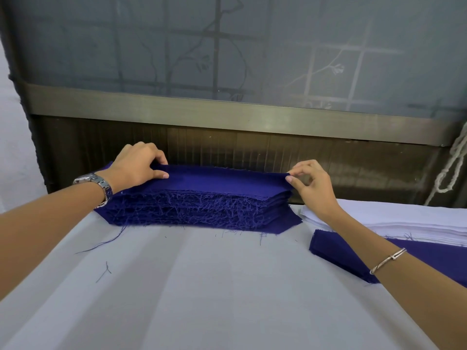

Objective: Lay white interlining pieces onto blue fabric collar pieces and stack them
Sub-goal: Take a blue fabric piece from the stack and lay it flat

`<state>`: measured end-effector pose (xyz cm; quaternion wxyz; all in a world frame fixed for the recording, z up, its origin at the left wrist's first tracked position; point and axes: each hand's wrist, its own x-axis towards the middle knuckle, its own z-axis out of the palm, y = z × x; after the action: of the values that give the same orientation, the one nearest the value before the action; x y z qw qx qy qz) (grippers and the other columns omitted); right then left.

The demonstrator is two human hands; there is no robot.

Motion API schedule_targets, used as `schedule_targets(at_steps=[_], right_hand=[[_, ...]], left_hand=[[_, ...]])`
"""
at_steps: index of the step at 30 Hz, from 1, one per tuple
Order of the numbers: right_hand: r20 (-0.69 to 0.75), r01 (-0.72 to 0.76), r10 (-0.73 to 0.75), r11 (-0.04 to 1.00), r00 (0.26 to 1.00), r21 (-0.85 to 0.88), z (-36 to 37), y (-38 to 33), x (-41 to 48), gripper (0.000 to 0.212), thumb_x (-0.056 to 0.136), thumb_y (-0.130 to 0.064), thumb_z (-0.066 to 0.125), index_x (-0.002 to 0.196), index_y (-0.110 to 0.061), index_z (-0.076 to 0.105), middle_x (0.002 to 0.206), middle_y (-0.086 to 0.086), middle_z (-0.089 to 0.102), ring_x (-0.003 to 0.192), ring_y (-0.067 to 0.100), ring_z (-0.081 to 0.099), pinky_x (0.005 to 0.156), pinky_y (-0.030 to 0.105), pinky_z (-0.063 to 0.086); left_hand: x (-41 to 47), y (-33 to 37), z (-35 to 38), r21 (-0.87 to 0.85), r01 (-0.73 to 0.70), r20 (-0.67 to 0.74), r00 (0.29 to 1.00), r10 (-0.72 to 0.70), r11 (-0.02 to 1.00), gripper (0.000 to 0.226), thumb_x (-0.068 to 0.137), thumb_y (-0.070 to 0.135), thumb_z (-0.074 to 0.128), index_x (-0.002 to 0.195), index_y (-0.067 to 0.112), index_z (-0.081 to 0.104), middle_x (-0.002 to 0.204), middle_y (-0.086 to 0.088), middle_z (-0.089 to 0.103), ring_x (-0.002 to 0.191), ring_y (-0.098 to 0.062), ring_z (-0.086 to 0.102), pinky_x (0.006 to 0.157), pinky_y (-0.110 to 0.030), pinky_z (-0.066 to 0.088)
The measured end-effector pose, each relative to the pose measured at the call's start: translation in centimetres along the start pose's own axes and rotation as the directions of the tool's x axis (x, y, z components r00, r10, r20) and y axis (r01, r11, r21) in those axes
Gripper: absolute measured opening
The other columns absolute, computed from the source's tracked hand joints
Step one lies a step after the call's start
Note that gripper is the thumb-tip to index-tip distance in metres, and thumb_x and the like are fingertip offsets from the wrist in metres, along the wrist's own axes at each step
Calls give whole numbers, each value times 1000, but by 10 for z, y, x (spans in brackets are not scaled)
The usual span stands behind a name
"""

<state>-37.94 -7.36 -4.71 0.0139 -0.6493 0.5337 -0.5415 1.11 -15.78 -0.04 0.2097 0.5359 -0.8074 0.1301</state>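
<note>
Pinching top blue piece [222,176] at both end edges.

A pale grey cloth-covered table [202,299] filled the foreground, its surface running in long soft folds. A long loose blue thread [101,245] lay curled on it at the left, with a short forked thread [104,271] nearer the front. Behind the table stood a dark ribbed panel [227,147], topped by a dull brass-coloured metal bar [177,107]. Above the bar, a frosted grey window pane [252,46] showed blurred grid lines and branch shapes. A whitish twisted rope [452,170] hung looped at the far right.
</note>
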Motion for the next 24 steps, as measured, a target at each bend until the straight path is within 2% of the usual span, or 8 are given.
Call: schedule_targets(at_steps=[5,8,10,13,15,18,21,24], right_hand=[[40,57,-58,998,998,28,-8,-4,-3,7,91,0,69,94,-5,72,104,8,62,86,-11,58,65,4,45],[51,82,-83,996,995,32,-13,-9,-3,7,91,-1,70,95,-4,73,103,9,66,90,5,61,69,8,46],[55,96,-98,995,994,31,-18,-12,-2,5,91,-4,70,94,-6,73,101,5,68,94,16,63,77,11,46],[58,77,-81,995,995,59,-32,-15,0,8,93,-10,70,91,-18,71,94,-4,70,91,17,64,81,25,49],[45,21,-26,992,999,121,-45,-17,1,13,94,-13,69,90,-24,69,87,-10,71,86,16,65,79,31,54],[-1,-41,42,978,999,204,-71,-20,1,20,95,-13,68,87,-31,67,81,-17,72,84,5,66,75,20,54],[5,-130,132,970,991,204,-101,-20,-4,18,94,-12,69,86,-28,66,73,-18,72,70,-6,65,59,8,50],[59,-253,247,951,967,177,-133,-14,-15,11,92,-10,70,87,-19,67,65,-11,72,53,-2,60,47,11,47]], left_hand=[[-17,-19,-4,181,-72,-39,996,80,981,24,93,36,65,114,25,69,120,2,68,113,-20,58,100,-42,37],[-28,-36,-5,213,-63,-71,994,80,975,25,95,34,61,117,23,69,119,-1,70,110,-23,60,97,-43,39],[-33,-45,-9,155,-48,-137,988,70,987,24,96,31,61,114,20,71,109,-5,73,101,-27,64,92,-46,44],[-40,-51,-19,23,-35,-236,971,40,999,27,95,31,60,111,14,74,95,-10,75,85,-31,67,79,-45,49],[-44,-50,-25,-50,-33,-272,962,18,998,33,96,37,57,112,13,73,95,-11,75,81,-30,67,73,-40,47],[-52,-38,-31,-140,-41,-288,958,-1,989,40,94,45,53,113,15,71,98,-9,74,82,-27,66,73,-40,50],[-59,-18,-37,-338,-37,-229,972,-44,940,37,90,49,54,109,23,72,97,2,71,86,-20,66,77,-43,56],[-64,5,-43,-523,-17,-90,995,-36,852,26,82,53,57,96,36,70,92,17,68,87,-5,64,74,-23,50]])
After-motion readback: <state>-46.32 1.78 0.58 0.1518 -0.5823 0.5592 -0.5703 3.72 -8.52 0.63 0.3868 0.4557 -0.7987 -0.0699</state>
